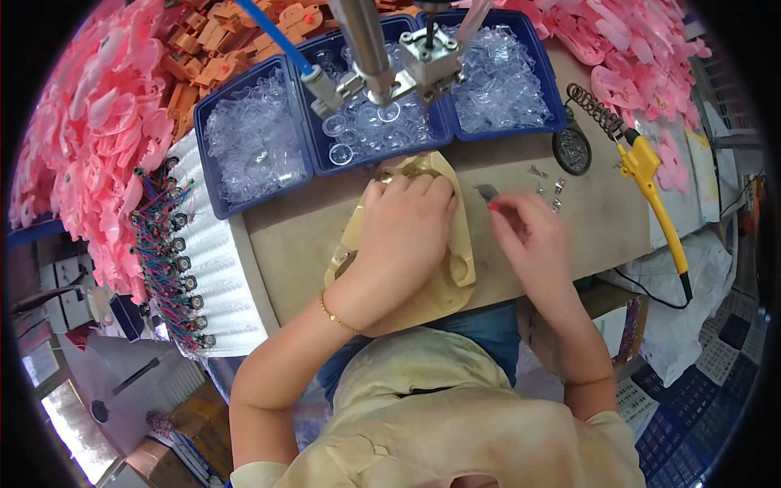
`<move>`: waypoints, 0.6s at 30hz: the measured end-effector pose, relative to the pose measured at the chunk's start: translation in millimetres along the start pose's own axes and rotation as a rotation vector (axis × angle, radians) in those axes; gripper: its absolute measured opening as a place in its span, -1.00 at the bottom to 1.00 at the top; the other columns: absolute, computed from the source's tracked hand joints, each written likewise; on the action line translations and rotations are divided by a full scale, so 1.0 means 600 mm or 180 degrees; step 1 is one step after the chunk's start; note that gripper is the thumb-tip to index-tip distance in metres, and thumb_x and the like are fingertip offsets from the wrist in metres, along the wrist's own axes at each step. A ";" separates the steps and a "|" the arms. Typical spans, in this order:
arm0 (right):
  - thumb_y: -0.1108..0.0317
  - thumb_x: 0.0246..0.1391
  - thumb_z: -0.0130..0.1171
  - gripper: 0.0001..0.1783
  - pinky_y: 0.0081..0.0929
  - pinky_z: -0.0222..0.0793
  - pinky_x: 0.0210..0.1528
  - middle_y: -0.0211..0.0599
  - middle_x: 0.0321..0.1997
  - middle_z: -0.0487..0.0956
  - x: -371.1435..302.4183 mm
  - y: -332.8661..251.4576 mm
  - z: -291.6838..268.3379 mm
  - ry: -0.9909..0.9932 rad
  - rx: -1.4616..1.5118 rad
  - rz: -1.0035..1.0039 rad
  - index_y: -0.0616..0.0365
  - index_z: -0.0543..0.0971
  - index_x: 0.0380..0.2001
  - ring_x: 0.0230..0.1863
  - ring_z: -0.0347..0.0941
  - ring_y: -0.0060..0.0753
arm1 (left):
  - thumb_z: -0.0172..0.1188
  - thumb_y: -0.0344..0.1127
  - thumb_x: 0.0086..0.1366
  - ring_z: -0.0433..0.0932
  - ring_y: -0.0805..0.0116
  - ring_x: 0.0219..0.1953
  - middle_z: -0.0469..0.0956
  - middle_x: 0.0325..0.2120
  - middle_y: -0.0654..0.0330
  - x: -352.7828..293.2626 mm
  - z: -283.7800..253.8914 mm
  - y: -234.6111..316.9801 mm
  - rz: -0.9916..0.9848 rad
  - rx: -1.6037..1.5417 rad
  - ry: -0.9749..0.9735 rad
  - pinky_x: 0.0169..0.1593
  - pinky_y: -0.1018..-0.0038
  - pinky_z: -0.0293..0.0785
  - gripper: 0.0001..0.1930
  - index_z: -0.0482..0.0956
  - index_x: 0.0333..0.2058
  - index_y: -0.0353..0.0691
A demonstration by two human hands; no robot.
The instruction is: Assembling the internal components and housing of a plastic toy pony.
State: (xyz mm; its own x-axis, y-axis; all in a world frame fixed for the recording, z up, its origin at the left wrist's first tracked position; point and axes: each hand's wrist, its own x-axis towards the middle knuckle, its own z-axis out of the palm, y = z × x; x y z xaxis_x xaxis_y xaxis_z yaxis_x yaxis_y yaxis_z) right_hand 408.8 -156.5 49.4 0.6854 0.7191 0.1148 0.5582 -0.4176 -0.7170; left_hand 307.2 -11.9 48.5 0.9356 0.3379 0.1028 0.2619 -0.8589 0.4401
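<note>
A beige moulded plastic holder point(460, 236) with shaped hollows lies on the brown work board, close to my body. My left hand point(407, 224) lies across it, fingers curled over its far part; whatever is under the fingertips is hidden. Just right of the holder, my right hand point(533, 236) is raised with thumb and forefinger pinched together. A small dark grey piece point(487, 192) shows at those fingertips beside a spot of red, too small to name. Several small shiny metal parts point(558, 189) lie on the board beyond my right hand.
Blue bins point(307, 167) of clear plastic parts stand at the back under a metal machine head point(431, 65). Pink point(98, 138) and orange point(220, 61) plastic parts are heaped behind. Wired round components point(183, 263) line the left; a yellow soldering iron point(651, 175) stands right.
</note>
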 end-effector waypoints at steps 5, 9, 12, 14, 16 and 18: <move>0.47 0.01 0.12 -0.88 -0.59 0.31 -0.46 -0.25 -0.42 0.48 0.007 -0.005 0.015 -0.0310 0.0394 0.0088 0.27 0.52 -0.35 -0.51 0.40 -0.46 | 0.02 -0.29 0.21 0.41 0.17 -0.32 0.42 -0.49 0.17 -0.004 0.006 0.007 0.0048 0.0289 0.0091 -0.23 0.33 0.22 -0.90 0.40 -0.41 -0.17; 0.46 -0.01 0.13 -0.89 -0.49 0.34 -0.43 -0.22 -0.45 0.49 0.005 -0.005 0.016 -0.0338 0.0264 -0.0029 0.26 0.52 -0.38 -0.49 0.44 -0.31 | 0.02 -0.33 0.19 0.41 0.13 -0.34 0.41 -0.48 0.11 0.007 -0.018 0.001 0.0428 0.0267 -0.0110 -0.25 0.31 0.25 -0.91 0.38 -0.41 -0.22; 0.47 -0.01 0.13 -0.89 -0.48 0.36 -0.43 -0.22 -0.45 0.50 0.010 -0.004 0.008 -0.0479 0.0424 0.0047 0.27 0.53 -0.38 -0.47 0.46 -0.32 | 0.00 -0.40 0.13 0.41 0.10 -0.32 0.41 -0.45 0.06 0.007 -0.022 -0.011 0.0422 -0.0140 -0.0364 -0.22 0.29 0.28 -0.93 0.36 -0.41 -0.26; 0.48 0.01 0.12 -0.89 -0.59 0.36 -0.46 -0.25 -0.44 0.50 0.013 -0.008 0.004 -0.0601 0.0531 0.0124 0.29 0.53 -0.36 -0.48 0.46 -0.47 | -0.02 -0.46 0.05 0.41 0.11 -0.29 0.41 -0.44 0.05 0.004 -0.021 -0.012 0.0357 -0.0359 -0.0482 -0.19 0.29 0.29 -0.92 0.34 -0.42 -0.27; 0.48 0.01 0.12 -0.88 -0.58 0.36 -0.46 -0.25 -0.44 0.50 0.016 -0.012 0.003 -0.0690 0.0550 0.0080 0.29 0.53 -0.36 -0.48 0.46 -0.47 | -0.03 -0.45 0.08 0.40 0.07 -0.29 0.41 -0.42 0.03 0.000 -0.018 -0.011 0.0226 -0.0502 -0.0370 -0.19 0.29 0.30 -0.93 0.34 -0.42 -0.29; 0.49 0.01 0.12 -0.88 -0.58 0.36 -0.46 -0.25 -0.44 0.49 0.017 -0.017 0.005 -0.0705 0.0551 0.0067 0.30 0.53 -0.35 -0.49 0.45 -0.48 | -0.02 -0.46 0.08 0.40 0.05 -0.31 0.40 -0.44 0.02 -0.004 -0.016 -0.011 0.0239 -0.0493 -0.0265 -0.21 0.28 0.30 -0.93 0.33 -0.41 -0.29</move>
State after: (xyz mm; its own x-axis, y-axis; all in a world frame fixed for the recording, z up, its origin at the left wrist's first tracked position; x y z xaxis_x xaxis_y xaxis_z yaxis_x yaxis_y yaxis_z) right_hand 408.8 -143.0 56.0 0.5665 0.8230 -0.0409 0.4437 -0.3465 -0.8265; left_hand 300.9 -3.2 54.1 0.9692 0.2365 0.0692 0.1570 -0.8089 0.5666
